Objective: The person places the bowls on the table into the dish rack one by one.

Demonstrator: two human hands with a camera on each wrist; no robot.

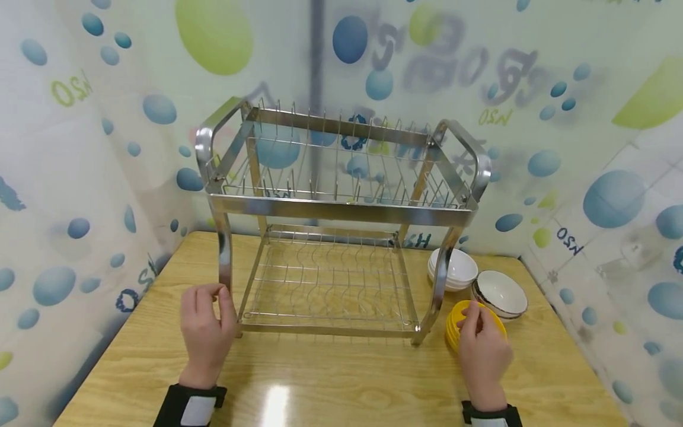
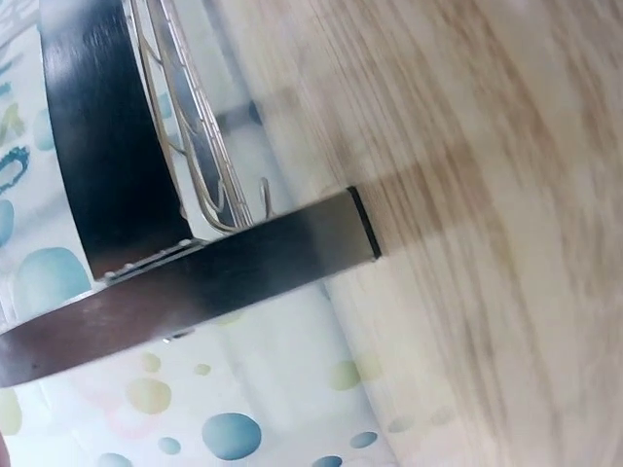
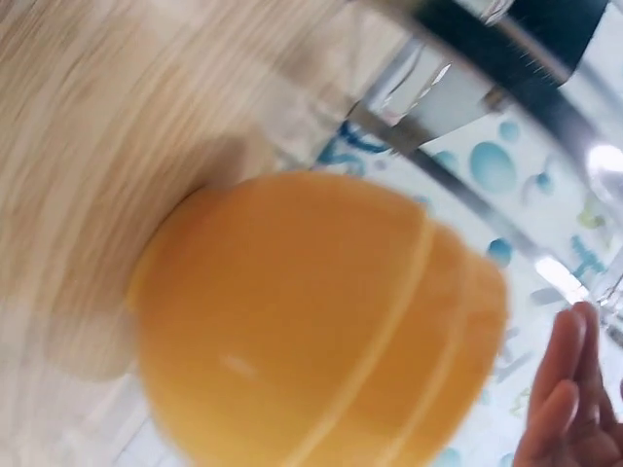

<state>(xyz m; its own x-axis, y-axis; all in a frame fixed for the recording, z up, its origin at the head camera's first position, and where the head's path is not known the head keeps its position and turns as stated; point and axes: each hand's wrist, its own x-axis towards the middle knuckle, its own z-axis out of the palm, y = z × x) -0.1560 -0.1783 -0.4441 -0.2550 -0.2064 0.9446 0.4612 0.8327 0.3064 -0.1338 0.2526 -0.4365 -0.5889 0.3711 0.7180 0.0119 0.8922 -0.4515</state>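
A two-tier metal dish rack (image 1: 341,207) stands on the wooden table, its wire shelves bare. My left hand (image 1: 207,323), fingers loosely bent, is beside the rack's front left leg and holds nothing. In the left wrist view the rack's leg (image 2: 292,238) shows close up, with only a sliver of hand at the edge. My right hand (image 1: 482,356) is in front of a stack of yellow bowls (image 1: 456,326), partly covering it in the head view. Seen from the right wrist, the fingers (image 3: 563,355) are apart from the yellow bowls (image 3: 292,311) and grip nothing.
Behind the yellow stack sit a stack of white bowls (image 1: 458,270) and dark-rimmed white bowls (image 1: 501,292), near the table's right side. A patterned curtain (image 1: 160,59) hangs behind and on both sides of the table (image 1: 341,379).
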